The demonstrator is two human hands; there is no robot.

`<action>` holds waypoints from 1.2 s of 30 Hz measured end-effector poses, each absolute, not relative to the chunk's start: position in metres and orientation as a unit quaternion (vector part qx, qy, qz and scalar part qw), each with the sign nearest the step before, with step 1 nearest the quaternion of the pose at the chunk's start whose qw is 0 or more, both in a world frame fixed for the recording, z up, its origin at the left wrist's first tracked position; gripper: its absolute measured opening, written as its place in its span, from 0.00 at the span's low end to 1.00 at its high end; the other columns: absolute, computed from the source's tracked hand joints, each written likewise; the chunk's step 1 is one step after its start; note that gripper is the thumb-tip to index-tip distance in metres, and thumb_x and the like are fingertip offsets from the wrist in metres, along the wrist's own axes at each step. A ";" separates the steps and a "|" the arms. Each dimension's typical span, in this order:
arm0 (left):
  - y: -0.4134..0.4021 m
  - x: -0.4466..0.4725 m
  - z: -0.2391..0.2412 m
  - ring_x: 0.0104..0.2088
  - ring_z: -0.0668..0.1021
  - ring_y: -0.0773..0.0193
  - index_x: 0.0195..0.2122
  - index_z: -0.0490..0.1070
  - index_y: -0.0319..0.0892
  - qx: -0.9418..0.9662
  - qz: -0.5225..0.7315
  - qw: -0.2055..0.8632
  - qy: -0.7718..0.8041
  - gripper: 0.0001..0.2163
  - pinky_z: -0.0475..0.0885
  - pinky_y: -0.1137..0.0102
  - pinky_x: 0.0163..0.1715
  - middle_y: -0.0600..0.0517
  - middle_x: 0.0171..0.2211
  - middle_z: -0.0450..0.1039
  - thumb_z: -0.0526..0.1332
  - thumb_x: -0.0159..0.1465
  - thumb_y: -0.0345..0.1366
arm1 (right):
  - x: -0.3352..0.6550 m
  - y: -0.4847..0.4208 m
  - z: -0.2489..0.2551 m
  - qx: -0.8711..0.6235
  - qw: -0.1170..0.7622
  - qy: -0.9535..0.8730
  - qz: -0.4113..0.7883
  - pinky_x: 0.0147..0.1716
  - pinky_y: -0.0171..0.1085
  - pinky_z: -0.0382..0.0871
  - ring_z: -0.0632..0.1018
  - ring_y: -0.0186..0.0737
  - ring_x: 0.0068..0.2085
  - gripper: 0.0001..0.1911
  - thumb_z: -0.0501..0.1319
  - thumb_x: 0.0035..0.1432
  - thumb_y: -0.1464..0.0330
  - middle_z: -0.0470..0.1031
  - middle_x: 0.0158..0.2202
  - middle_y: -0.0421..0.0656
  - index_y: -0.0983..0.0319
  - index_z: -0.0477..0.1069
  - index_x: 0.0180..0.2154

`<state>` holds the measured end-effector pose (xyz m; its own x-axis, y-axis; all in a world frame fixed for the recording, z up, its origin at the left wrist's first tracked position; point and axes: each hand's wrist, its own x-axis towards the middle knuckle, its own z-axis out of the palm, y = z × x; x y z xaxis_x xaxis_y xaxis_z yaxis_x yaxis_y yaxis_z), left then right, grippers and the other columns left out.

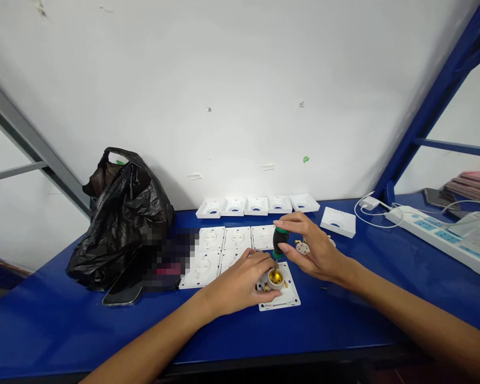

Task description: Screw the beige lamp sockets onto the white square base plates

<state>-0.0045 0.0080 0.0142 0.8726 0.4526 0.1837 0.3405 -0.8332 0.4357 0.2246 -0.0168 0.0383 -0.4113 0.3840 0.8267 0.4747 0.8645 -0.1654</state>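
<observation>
My right hand (314, 246) is closed round the black and green handle of a short screwdriver (280, 240), held upright with its tip down in a brass-lined lamp socket (276, 278). The socket sits on a white square plate (285, 298) near the table's front. My left hand (240, 282) lies curled against the left side of the socket and plate, steadying them. A small white part with brass bits (303, 247) lies just behind my right palm.
Several white plates (224, 248) lie flat behind my left hand, and a row of white covers (256, 205) lines the wall, one more (338, 221) apart at right. A black plastic bag (122, 218) and phone (122, 290) sit left. A power strip (444, 234) with cables lies right.
</observation>
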 end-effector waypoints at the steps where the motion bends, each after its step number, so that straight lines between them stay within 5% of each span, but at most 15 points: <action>1: 0.009 -0.004 0.015 0.50 0.79 0.52 0.50 0.72 0.43 0.948 0.140 0.198 0.206 0.15 0.68 0.56 0.61 0.48 0.47 0.77 0.74 0.67 0.38 | 0.225 -0.017 0.037 -0.248 0.481 -0.839 -0.057 0.47 0.48 0.79 0.77 0.47 0.50 0.28 0.60 0.71 0.73 0.74 0.51 0.47 0.54 0.59 0.68; 6: 0.015 -0.002 0.020 0.49 0.80 0.52 0.49 0.72 0.43 0.957 0.115 0.188 0.190 0.16 0.69 0.57 0.60 0.48 0.46 0.77 0.75 0.65 0.38 | 0.226 -0.022 0.026 -0.279 0.510 -0.814 -0.010 0.44 0.45 0.79 0.77 0.45 0.45 0.28 0.59 0.72 0.73 0.74 0.46 0.45 0.55 0.59 0.69; 14: 0.025 0.004 0.030 0.39 0.79 0.54 0.42 0.72 0.42 0.964 0.085 0.182 0.176 0.16 0.74 0.64 0.43 0.50 0.39 0.76 0.76 0.61 0.40 | 0.227 -0.022 0.020 -0.324 0.529 -0.784 0.009 0.43 0.44 0.79 0.78 0.45 0.45 0.24 0.59 0.72 0.71 0.75 0.48 0.45 0.53 0.62 0.67; 24: 0.022 -0.001 0.016 0.47 0.80 0.51 0.48 0.73 0.44 0.956 0.120 0.197 0.182 0.18 0.72 0.58 0.57 0.48 0.45 0.78 0.76 0.63 0.45 | 0.225 -0.025 0.024 -0.322 0.540 -0.778 0.013 0.46 0.47 0.79 0.79 0.45 0.46 0.23 0.60 0.71 0.71 0.76 0.47 0.45 0.54 0.65 0.64; 36: 0.023 -0.001 0.017 0.43 0.80 0.55 0.43 0.72 0.44 0.959 0.114 0.187 0.179 0.16 0.67 0.57 0.59 0.51 0.42 0.77 0.74 0.64 0.45 | 0.224 -0.028 0.026 -0.325 0.541 -0.775 0.019 0.46 0.46 0.81 0.81 0.45 0.48 0.22 0.59 0.72 0.72 0.79 0.49 0.46 0.54 0.66 0.64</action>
<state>-0.0006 0.0227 0.0166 0.9099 0.3857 0.1525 0.2999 -0.8658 0.4005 0.2240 -0.0275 0.0260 -0.2023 0.5246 0.8269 0.4835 0.7878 -0.3815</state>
